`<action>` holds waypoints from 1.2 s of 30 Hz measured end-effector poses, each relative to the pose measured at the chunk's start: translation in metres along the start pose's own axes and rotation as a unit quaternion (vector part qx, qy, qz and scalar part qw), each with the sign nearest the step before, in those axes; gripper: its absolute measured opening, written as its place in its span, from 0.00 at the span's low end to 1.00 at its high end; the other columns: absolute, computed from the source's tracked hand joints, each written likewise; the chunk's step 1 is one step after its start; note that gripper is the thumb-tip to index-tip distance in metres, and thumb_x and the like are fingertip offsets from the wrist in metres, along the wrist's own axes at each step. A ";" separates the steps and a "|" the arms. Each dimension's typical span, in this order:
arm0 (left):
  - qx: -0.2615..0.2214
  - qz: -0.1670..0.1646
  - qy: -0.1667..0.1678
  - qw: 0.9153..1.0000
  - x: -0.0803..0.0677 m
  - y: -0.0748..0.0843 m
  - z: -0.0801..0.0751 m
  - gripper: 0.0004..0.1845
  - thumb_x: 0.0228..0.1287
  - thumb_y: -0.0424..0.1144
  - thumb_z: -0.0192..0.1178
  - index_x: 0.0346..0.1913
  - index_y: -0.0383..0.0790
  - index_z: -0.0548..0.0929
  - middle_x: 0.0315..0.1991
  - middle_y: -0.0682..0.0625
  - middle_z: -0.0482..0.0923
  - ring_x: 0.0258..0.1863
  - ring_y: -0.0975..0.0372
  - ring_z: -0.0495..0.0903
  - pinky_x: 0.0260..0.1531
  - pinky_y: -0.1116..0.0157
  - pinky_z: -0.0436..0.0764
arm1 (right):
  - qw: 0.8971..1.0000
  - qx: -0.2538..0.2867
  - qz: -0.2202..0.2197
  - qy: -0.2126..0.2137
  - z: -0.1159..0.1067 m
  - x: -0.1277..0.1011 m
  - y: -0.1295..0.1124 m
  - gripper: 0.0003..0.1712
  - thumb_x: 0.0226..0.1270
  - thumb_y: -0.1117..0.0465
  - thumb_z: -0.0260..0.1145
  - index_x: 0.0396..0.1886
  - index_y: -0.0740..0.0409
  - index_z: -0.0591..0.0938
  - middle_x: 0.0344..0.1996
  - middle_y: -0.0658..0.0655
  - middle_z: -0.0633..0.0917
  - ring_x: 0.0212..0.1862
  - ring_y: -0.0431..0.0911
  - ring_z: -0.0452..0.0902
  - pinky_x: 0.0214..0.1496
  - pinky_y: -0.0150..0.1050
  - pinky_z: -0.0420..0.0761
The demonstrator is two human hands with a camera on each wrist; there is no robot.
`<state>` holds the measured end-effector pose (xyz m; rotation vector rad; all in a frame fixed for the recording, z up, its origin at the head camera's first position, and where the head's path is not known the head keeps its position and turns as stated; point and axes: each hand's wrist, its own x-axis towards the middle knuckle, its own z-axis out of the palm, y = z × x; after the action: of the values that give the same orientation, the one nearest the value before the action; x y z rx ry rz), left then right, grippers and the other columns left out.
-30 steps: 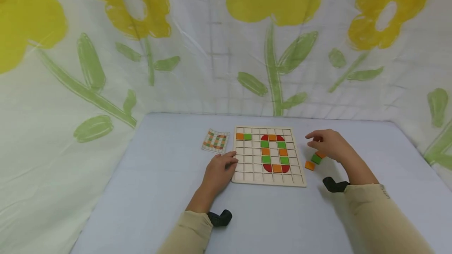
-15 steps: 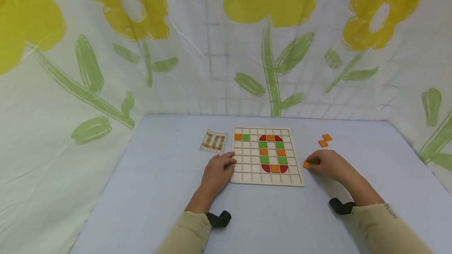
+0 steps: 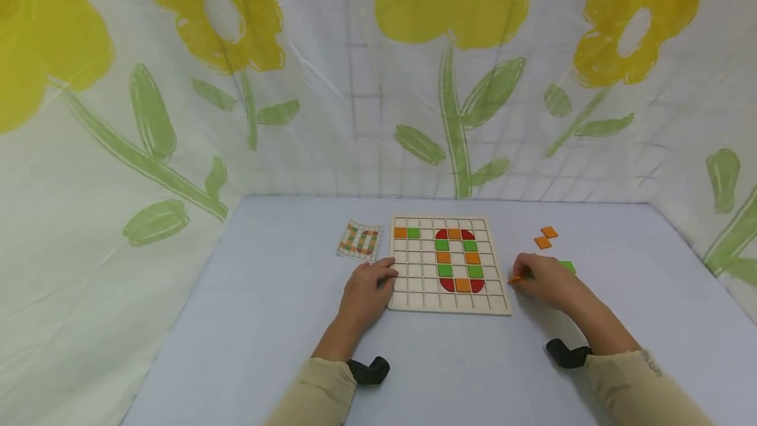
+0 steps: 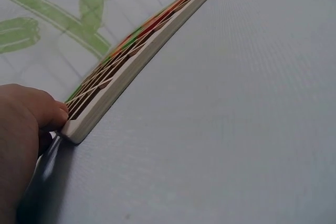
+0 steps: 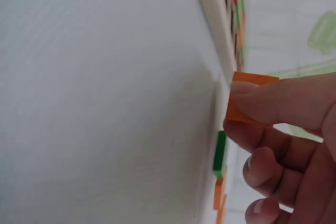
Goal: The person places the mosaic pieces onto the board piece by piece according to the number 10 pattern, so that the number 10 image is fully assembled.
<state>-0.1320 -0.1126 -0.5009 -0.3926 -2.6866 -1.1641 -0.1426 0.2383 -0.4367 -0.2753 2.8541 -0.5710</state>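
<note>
Between my thumb and forefinger, just off the right edge of the wooden grid board [image 3: 449,304], I am pinching an orange tile [image 5: 242,99], holding it on edge so that only a thin sliver of it is showing from above. My right hand [image 3: 541,279] is curling around it, with the other fingers [image 5: 268,162] tucking loosely underneath and gripping nothing else. A green tile [image 3: 568,266] is lying flat on the table [image 3: 254,321] just behind that hand, and two more orange tiles [image 3: 546,237] are sitting side by side farther back, still to the right of the board and apart from it.

My left hand [image 3: 363,293] is resting at the board's left edge, near its front corner, fingertips [image 4: 52,113] bending onto the rim; whether they are pressing down or only touching it I cannot quite tell from the low wrist view. That hand is holding nothing in its grasp.

On the board itself, an oval ring of red, orange and green pieces [image 3: 458,260] is filling the middle columns, and one orange and one green square [image 3: 407,233] are sitting in the back left corner. A small pattern card [image 3: 359,240] is lying on the table just left of the board's back corner. Flower-printed cloth [image 3: 461,51] is hanging behind the table.
</note>
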 end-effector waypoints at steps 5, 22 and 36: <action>0.004 0.004 0.002 1.000 -0.001 0.001 0.000 0.07 0.63 0.34 0.65 0.42 0.43 0.89 0.58 0.53 0.82 0.58 0.59 0.81 0.68 0.53 0.71 | 0.998 0.038 -0.015 0.045 -0.007 0.000 -0.005 0.07 0.64 0.63 0.68 0.42 0.54 0.84 0.35 0.54 0.84 0.34 0.45 0.73 0.32 0.36 0.76; -0.015 -0.009 -0.010 1.000 0.002 0.003 -0.002 0.07 0.64 0.34 0.64 0.43 0.43 0.89 0.59 0.53 0.81 0.59 0.58 0.80 0.70 0.54 0.68 | 0.986 0.123 -0.091 -0.063 0.011 0.067 -0.074 0.05 0.73 0.56 0.59 0.41 0.51 0.78 0.41 0.52 0.83 0.41 0.47 0.74 0.43 0.40 0.76; -0.015 0.011 -0.011 1.000 0.004 -0.002 -0.002 0.07 0.64 0.34 0.63 0.42 0.42 0.89 0.58 0.52 0.82 0.58 0.59 0.81 0.70 0.53 0.70 | 0.995 0.081 -0.042 -0.035 0.019 0.107 -0.135 0.07 0.67 0.55 0.66 0.38 0.52 0.86 0.39 0.52 0.86 0.37 0.47 0.77 0.40 0.42 0.80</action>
<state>-0.1357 -0.1144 -0.4997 -0.4406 -2.6802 -1.2034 -0.2216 0.0852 -0.4190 -0.3809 2.7197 -0.7887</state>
